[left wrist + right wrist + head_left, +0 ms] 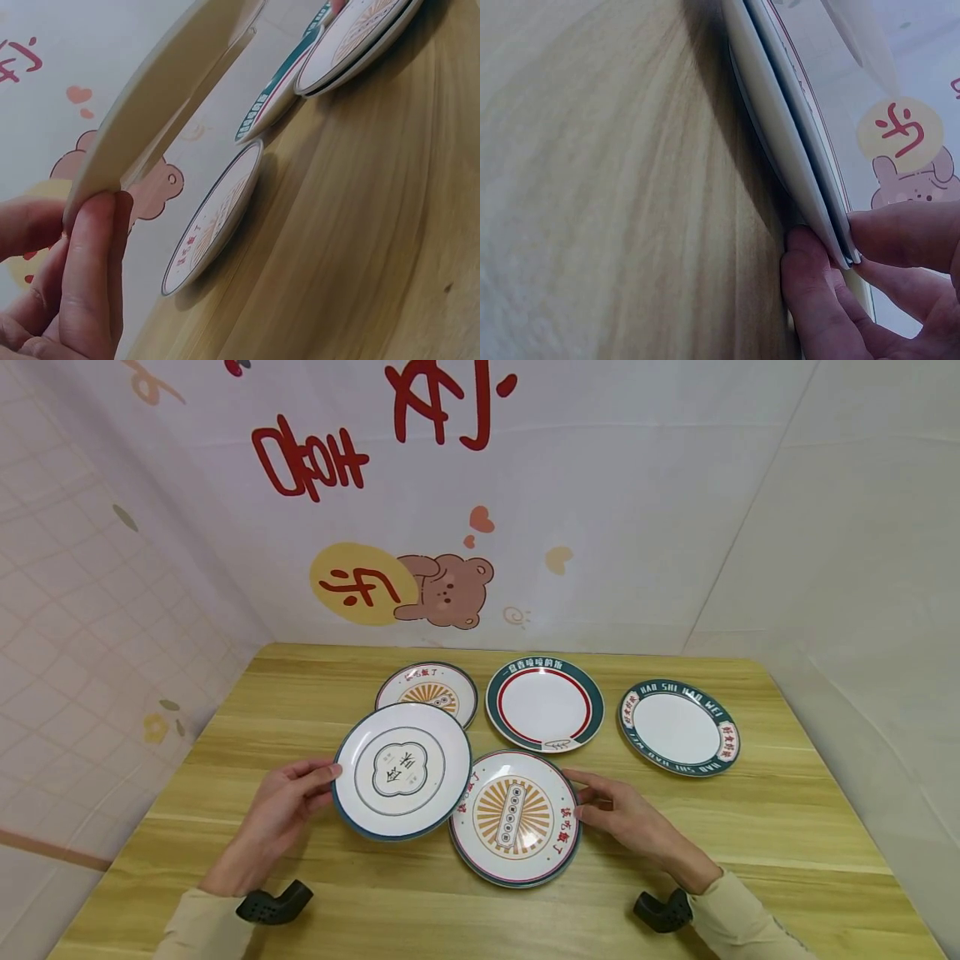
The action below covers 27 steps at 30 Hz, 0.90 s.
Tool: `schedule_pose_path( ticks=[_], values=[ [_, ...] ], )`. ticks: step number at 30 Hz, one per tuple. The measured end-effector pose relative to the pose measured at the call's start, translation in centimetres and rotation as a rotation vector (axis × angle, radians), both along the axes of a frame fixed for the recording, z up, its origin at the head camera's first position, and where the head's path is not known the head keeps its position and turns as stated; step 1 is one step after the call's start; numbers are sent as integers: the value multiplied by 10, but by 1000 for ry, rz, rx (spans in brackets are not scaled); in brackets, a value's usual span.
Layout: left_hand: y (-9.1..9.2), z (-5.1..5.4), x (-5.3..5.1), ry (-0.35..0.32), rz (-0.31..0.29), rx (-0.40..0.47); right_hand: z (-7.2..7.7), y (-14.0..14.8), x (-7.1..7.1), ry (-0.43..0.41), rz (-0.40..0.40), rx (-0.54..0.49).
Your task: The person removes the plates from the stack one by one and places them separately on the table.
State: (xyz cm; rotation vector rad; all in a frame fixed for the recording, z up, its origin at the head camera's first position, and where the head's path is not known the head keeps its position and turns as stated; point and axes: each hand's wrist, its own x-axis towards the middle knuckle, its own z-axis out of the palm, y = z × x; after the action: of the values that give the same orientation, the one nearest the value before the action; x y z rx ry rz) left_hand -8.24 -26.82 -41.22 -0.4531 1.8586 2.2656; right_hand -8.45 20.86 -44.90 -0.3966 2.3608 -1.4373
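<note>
My left hand (281, 810) pinches the left edge of a white plate (442, 760) with a blue rim and a floral centre outline. The left wrist view shows this plate (142, 105) raised and tilted, thumb on one face and fingers on the other. In the head view it overlaps part of a sunburst plate (513, 868). That sunburst plate lies on another; the right wrist view shows the two edges (780, 112) close together. My right hand (637, 827) grips their right edge, thumb above and fingers below.
Behind are a smaller sunburst plate (461, 685), partly covered in the head view, a green-rimmed plate with a red ring (543, 706) and, farther right, another green-rimmed plate (675, 727). All rest on the wooden table (795, 843). A printed backdrop (630, 527) stands behind it.
</note>
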Motion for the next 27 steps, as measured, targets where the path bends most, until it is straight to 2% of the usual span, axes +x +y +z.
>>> schedule_pose_path(
  ticks=[12, 27],
  values=[
    [-15, -1, -4, 10, 44, 38, 0, 0, -1, 13, 6, 29],
    [-35, -4, -14, -1, 102, 71, -2, 1, -1, 3, 12, 7]
  ],
)
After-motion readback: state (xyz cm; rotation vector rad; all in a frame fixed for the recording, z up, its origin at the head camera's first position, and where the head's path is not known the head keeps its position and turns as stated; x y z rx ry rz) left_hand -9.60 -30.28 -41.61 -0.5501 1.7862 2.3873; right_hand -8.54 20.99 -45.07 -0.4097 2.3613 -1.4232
